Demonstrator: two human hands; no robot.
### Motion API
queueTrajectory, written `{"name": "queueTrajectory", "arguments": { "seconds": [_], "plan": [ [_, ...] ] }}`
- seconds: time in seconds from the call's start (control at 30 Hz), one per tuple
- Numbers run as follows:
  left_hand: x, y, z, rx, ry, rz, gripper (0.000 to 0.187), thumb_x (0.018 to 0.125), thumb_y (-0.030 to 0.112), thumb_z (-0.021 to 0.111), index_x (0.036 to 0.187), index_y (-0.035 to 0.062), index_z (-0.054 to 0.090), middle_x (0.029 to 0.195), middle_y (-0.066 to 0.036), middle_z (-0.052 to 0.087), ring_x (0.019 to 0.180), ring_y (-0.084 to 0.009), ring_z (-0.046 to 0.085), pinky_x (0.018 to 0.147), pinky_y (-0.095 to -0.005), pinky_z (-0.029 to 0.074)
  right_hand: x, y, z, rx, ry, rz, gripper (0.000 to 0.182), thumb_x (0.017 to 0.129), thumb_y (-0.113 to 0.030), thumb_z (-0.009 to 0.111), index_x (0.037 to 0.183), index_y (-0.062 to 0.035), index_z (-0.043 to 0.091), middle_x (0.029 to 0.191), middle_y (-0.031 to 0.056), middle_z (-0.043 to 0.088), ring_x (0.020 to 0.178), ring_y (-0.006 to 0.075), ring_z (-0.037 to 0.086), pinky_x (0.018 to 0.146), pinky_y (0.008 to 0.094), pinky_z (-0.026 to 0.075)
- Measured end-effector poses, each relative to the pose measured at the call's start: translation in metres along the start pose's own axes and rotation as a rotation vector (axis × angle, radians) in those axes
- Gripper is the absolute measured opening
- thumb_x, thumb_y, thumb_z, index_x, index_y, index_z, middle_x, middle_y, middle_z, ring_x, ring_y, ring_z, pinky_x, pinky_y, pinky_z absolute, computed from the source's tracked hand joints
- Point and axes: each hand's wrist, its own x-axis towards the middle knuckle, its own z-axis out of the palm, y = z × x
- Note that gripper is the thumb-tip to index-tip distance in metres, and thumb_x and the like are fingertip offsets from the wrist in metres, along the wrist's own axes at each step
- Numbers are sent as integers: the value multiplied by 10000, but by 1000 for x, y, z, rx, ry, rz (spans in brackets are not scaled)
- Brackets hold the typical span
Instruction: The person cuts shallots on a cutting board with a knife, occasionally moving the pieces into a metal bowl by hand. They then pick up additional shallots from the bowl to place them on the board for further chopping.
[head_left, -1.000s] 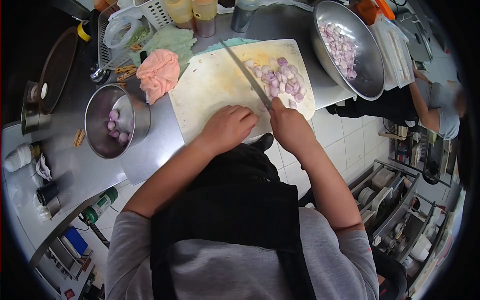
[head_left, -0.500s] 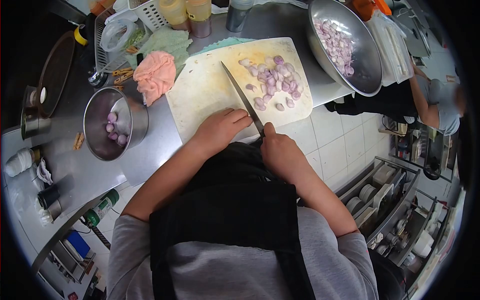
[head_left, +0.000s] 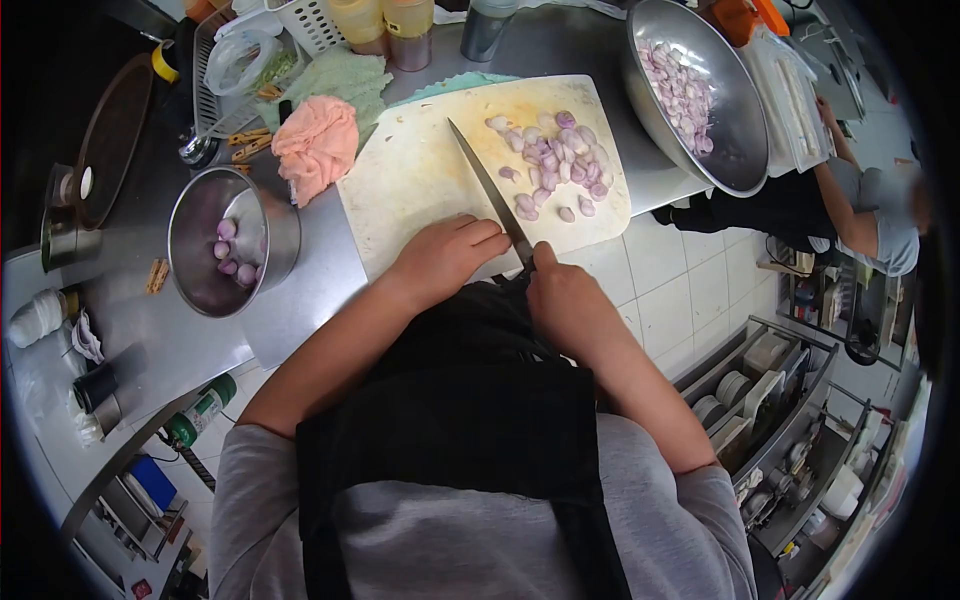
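My right hand (head_left: pixel 566 298) is closed round the handle of a knife (head_left: pixel 487 185), whose blade points up and left over the white cutting board (head_left: pixel 400 185). My left hand (head_left: pixel 452 258) rests at the board's near edge, just left of the blade, with its fingers bent together; whatever lies under them is hidden. Right of the blade, a heap of sliced shallots (head_left: pixel 563 160) lies on the board. Several whole shallots (head_left: pixel 228 229) sit in a deep steel pot (head_left: pixel 282 240) at the left. A large steel bowl (head_left: pixel 738 160) at the upper right holds many sliced shallots.
A pink cloth (head_left: pixel 315 148) and a green cloth (head_left: pixel 345 88) lie at the board's upper left. Sauce bottles (head_left: pixel 408 35) stand behind it. Wooden clothespins (head_left: pixel 157 276) are by the pot. Another person (head_left: pixel 850 205) stands at the right, beyond plastic containers (head_left: pixel 785 100).
The view has shifted slightly, so the board and bowl appear a little further right. My hands and the knife hold almost the same position on the board.
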Motion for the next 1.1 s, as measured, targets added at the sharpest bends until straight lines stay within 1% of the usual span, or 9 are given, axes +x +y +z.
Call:
{"name": "queueTrajectory", "arguments": {
  "seconds": [0.17,0.27,0.43,0.57,0.63,0.83,0.9,1.03,1.1],
  "plan": [
    [0,-1,1,19,12,5,193,821,62,635,1010,93,662,996,-38,642,901,-247,653,745,-354,553,15,2,10,-4,54,-14,191,911,-63,516,1057,45,459,776,298,666,761,466,680,701,546,549],
    [0,-1,1,8,31,21,196,813,55,643,1004,95,662,986,-34,640,892,-243,654,731,-349,554,7,0,-1,8,-30,18,193,910,-62,517,1060,45,460,792,297,670,774,461,682,707,532,554],
    [-1,-2,1,10,36,41,193,810,59,642,1000,93,658,985,-30,639,890,-237,652,719,-348,555,21,2,15,-8,73,-25,181,914,-63,515,1049,45,457,790,295,670,769,460,681,696,543,546],
    [-1,-3,2,-4,82,44,193,810,62,638,999,94,657,977,-31,633,887,-236,647,723,-353,554,7,-3,7,-2,2,4,177,923,-78,511,1044,41,459,787,293,669,762,461,678,690,550,540],
    [-2,-2,1,32,38,40,194,803,69,644,995,96,655,967,-28,624,884,-233,642,725,-355,554,24,-1,27,29,109,-4,185,921,-77,524,1048,40,456,777,293,667,748,472,670,685,561,536],
    [-3,-3,4,14,69,51,205,787,80,669,989,96,644,942,-28,607,878,-229,639,717,-353,553,11,-4,5,54,10,2,179,923,-70,523,1047,42,460,794,318,658,772,480,665,706,566,530],
    [-4,-3,3,28,54,51,208,783,77,674,988,96,643,938,-27,605,875,-229,638,716,-354,553,27,-4,23,53,108,-11,170,925,-63,521,1041,46,463,774,323,650,768,484,661,708,569,525],
    [-3,-2,3,11,62,51,220,772,71,691,985,96,640,930,-25,602,867,-229,635,712,-355,553,17,-6,-5,82,108,-74,158,930,-66,514,1030,47,465,753,321,645,763,488,657,707,571,519],
    [-3,-3,3,11,73,55,222,772,73,693,986,97,640,928,-25,601,867,-229,635,712,-355,553,0,-5,-14,79,9,-20,158,926,-62,514,1021,53,463,745,318,645,761,490,655,707,571,517]
  ]
}}
